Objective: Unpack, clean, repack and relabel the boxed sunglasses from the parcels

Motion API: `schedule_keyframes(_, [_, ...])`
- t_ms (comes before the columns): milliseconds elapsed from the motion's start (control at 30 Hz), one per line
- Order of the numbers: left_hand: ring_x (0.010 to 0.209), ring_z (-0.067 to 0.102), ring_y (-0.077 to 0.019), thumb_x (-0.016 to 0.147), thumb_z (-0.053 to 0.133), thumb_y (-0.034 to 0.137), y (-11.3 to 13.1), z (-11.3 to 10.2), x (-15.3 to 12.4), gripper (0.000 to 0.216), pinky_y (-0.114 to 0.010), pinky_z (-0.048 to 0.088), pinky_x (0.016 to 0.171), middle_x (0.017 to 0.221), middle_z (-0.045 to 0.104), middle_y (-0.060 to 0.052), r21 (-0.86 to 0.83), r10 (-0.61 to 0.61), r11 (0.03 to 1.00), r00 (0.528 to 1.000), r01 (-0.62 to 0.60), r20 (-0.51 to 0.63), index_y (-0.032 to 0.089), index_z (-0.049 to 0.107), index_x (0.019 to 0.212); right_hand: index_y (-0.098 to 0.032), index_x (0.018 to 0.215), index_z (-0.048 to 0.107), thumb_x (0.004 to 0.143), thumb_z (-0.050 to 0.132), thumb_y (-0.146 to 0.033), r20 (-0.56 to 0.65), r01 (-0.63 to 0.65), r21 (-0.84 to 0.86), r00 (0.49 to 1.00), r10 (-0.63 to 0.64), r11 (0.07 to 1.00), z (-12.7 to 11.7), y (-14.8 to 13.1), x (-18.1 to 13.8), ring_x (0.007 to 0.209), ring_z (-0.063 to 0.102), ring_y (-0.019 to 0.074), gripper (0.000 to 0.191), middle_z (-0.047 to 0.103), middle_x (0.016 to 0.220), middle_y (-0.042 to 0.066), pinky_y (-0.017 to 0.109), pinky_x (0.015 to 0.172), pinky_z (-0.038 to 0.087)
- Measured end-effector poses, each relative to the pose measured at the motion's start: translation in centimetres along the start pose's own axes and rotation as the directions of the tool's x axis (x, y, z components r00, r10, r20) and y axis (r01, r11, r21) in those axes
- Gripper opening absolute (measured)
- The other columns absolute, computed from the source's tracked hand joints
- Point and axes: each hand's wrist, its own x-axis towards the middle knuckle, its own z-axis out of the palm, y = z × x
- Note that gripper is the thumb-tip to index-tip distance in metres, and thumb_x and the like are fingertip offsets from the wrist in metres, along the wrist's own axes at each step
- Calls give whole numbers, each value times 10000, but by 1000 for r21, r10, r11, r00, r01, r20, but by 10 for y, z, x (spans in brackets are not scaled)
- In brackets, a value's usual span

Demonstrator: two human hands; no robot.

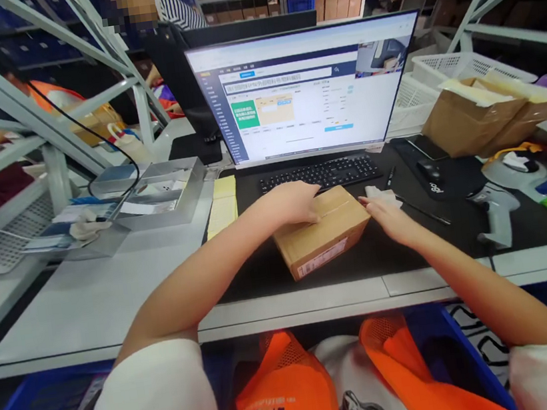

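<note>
A small brown cardboard box [324,225] sits at an angle on the black desk mat, a printed white label on its near side and a seam along its top. My left hand [296,203] lies over the left part of the box top, its fingers bent down against the cardboard. At the box's right end is my right hand [387,218], fingers close together and fingertips at the corner. A crumpled whitish scrap [387,195] shows just behind these fingers; whether they hold it I cannot make out. Behind the box is a black keyboard [322,173].
A lit monitor [305,100] stands behind the keyboard. Yellow slips [222,205] and a grey tray [164,196] are on the left. Rightward lie a pen [391,178], mouse [429,171], scanner [499,212], tape roll [513,167] and brown parcels [468,115]. Another person's striped sleeve [177,10] shows beyond.
</note>
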Motion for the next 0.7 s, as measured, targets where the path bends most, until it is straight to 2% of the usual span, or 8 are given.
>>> schedule_keyframes(67, [1025,707,-329,762,703,455,10,-4,4,799,-360,490,731,1214,742,-145,81,18,997,999,-20,33,188,498,1486,-217,1458,596,967,370,-752,9,44,150,999,-46,988,12,-20,0,1431,504,318,761,563,1521,116,498,1235,362])
schedule_keyframes(167, [966,721,-339,763,674,362,27,-4,1,829,-368,506,736,1103,761,-171,157,31,987,998,-40,58,140,434,1525,-235,1493,557,926,440,-796,83,54,319,993,-85,946,18,-35,1,1417,515,327,807,554,1534,94,504,1240,357])
schedule_keyframes(233, [948,726,-349,787,649,322,34,-3,-2,885,-383,519,758,1075,762,-185,170,37,984,997,-48,68,109,336,1587,-231,1503,543,925,453,-793,94,56,354,991,-95,934,18,-36,1,1416,513,331,812,552,1536,95,512,1243,348])
schedule_keyframes(333, [935,732,-344,821,646,299,36,-7,-2,940,-383,529,775,1121,757,-184,158,-3,987,997,-9,73,145,223,1647,-219,1498,547,920,465,-793,64,77,348,992,-106,934,17,-33,-1,1428,499,338,819,552,1533,110,522,1252,330])
schedule_keyframes(400, [950,732,-345,820,696,355,33,-12,2,926,-378,530,772,1169,748,-178,140,-24,990,996,12,80,181,287,1632,-223,1496,549,925,467,-785,61,100,348,990,-129,932,17,-31,-2,1437,492,333,805,551,1533,112,517,1257,323])
schedule_keyframes(500, [949,726,-347,760,781,396,28,-16,14,843,-370,527,742,1156,752,-159,117,11,993,995,-23,100,206,476,1522,-235,1501,544,930,453,-789,49,122,363,987,-150,924,19,-30,-2,1455,474,323,800,539,1546,108,506,1268,306])
schedule_keyframes(600, [853,724,-335,719,795,306,29,-14,21,726,-373,520,710,1017,771,-136,94,42,994,995,-50,92,204,580,1406,-216,1514,528,931,436,-798,47,115,372,989,-143,921,20,-29,-2,1471,456,318,829,518,1563,119,497,1275,296])
schedule_keyframes(700, [798,717,-345,699,763,236,37,-8,21,694,-391,516,697,922,765,-147,132,62,989,996,-71,66,161,594,1368,-227,1516,526,941,442,-779,53,109,376,989,-139,920,20,-29,-2,1476,450,315,802,515,1567,110,497,1277,290])
